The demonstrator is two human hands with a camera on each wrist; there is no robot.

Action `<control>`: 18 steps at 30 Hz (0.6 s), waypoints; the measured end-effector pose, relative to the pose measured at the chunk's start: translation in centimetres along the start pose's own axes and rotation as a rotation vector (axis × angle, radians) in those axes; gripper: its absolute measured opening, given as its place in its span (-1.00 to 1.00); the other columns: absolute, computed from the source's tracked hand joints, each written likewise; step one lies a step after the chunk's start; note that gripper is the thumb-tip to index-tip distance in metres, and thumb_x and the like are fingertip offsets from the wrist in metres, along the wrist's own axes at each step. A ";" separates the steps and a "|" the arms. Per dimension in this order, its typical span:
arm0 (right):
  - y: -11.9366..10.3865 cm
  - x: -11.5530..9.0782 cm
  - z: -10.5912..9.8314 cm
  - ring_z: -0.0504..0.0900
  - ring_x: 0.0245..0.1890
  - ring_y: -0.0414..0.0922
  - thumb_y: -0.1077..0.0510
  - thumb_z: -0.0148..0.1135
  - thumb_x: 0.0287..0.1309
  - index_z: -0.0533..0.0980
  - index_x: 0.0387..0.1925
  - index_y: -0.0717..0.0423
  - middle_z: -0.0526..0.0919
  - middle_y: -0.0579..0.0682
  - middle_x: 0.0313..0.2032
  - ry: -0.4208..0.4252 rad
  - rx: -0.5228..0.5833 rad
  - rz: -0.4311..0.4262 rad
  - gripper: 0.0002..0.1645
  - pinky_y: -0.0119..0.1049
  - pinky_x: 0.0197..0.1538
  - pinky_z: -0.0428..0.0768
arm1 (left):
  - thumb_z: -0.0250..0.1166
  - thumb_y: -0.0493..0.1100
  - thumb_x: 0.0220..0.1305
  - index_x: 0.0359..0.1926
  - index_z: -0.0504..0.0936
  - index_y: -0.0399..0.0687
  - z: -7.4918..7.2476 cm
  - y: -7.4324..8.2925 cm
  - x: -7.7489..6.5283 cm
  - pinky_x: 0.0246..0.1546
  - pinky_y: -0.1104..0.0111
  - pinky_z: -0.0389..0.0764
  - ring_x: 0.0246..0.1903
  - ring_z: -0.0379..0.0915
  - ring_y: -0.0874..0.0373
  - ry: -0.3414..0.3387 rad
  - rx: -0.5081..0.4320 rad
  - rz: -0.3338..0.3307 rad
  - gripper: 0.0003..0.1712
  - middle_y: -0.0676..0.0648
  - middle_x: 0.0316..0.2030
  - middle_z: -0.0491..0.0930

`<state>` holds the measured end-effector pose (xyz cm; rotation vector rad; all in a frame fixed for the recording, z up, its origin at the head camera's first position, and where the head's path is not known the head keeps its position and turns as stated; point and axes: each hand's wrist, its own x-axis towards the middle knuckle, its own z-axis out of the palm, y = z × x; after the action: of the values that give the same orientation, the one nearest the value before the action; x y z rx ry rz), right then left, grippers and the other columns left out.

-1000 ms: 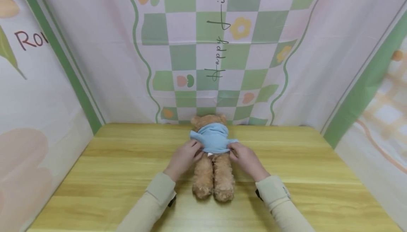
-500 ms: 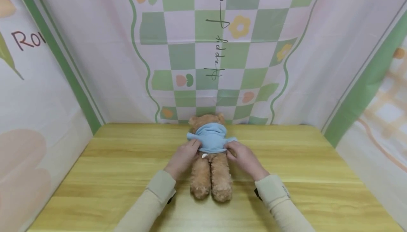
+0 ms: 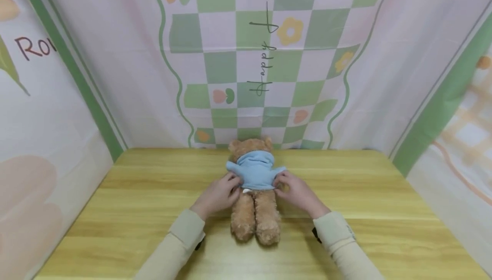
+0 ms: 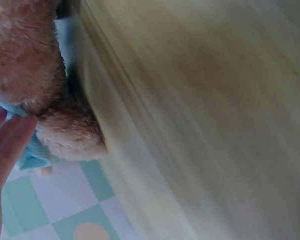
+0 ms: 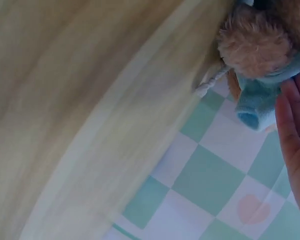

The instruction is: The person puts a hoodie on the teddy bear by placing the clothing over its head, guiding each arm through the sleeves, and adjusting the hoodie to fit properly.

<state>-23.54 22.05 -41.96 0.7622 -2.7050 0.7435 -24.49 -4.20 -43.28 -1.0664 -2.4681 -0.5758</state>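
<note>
A brown teddy bear (image 3: 255,218) lies on the table, head toward the back wall and legs toward me, its face out of sight. It wears a light blue hoodie (image 3: 256,174), with cloth bunched at the neck and short sleeves sticking out. A small white tag (image 3: 247,191) shows below the hem. My left hand (image 3: 220,195) pinches the hoodie's lower left side; my right hand (image 3: 297,192) pinches the lower right side. In the right wrist view, a pale cord (image 5: 210,84) hangs beside the bear, and the fingers (image 5: 290,117) lie against the blue cloth.
The wood-grain table (image 3: 161,169) meets a checkered fabric backdrop (image 3: 253,71) right behind the bear's head. More printed cloth (image 3: 57,186) hangs along the left side and the right side.
The hoodie's hem has come down slightly toward the legs. My left hand has drawn back a little toward me; the right hand has barely moved. The bear has shifted slightly left.
</note>
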 end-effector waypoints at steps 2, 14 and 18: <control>0.1 0.1 -0.1 0.55 -0.10 -0.02 0.30 0.36 0.02 0.54 -0.18 0.15 0.50 0.09 -0.11 0.021 0.019 0.039 -0.72 -0.14 -0.06 0.60 | 0.12 -0.17 0.37 -0.28 0.59 0.00 -0.2 0.2 0.2 -0.48 0.51 0.46 -0.49 0.36 0.30 -0.005 -0.015 -0.046 -0.88 0.01 -0.28 0.49; 1.3 1.6 1.2 0.50 0.01 0.22 0.42 0.19 -0.02 0.05 0.36 0.44 0.21 0.52 0.25 -0.142 0.073 0.173 -0.11 -0.07 -0.10 0.56 | 0.05 0.05 0.43 -0.51 0.69 0.03 -0.8 1.5 2.4 -0.33 0.40 0.59 -0.37 0.52 0.22 0.006 0.137 -0.195 -0.56 0.02 -0.31 0.59; 1.3 1.9 1.8 0.47 0.06 0.15 0.47 0.03 0.03 0.06 0.36 0.45 0.37 0.40 0.17 -0.135 0.140 0.191 -0.19 -0.08 -0.05 0.51 | 0.07 0.09 0.40 -0.60 0.53 0.03 -1.1 1.8 3.0 -0.46 0.42 0.54 -0.48 0.45 0.21 0.003 0.199 -0.209 -0.55 0.01 -0.42 0.53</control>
<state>-25.93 21.25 -43.32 0.6080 -2.9020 0.9658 -24.89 -1.84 -40.50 -0.7377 -2.5879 -0.3803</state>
